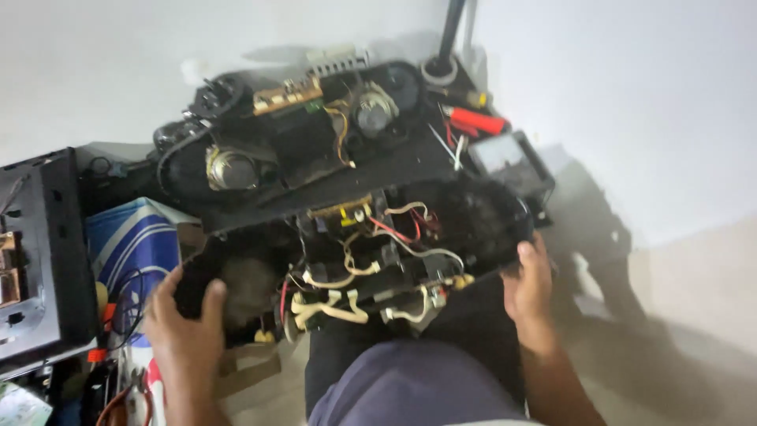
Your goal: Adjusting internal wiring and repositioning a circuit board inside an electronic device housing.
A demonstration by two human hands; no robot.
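Black plastic radio-cassette housing half [347, 260], wiring exposed, on lap; gripped at its ends by left hand [185, 315], fingers curled over edge, and right hand [530, 284], fingers wrapped round rim. Beyond, touching: matching speaker-bearing front shell [300, 142]; red-handled screwdriver [477, 121] near.

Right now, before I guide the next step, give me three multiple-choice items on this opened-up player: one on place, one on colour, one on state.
1. Where does the red-handled tool lie?
A. beyond the open casing, near the meter
B. in the left hand
C. on the blue box

2. What colour is the box beside the left hand?
A. green
B. blue and white
C. yellow

3. How is the casing held?
A. untouched
B. one hand only
C. gripped at both ends

Answers: 1 A, it rests by the meter. 2 B, blue with white stripes. 3 C, the right hand grips the other end.
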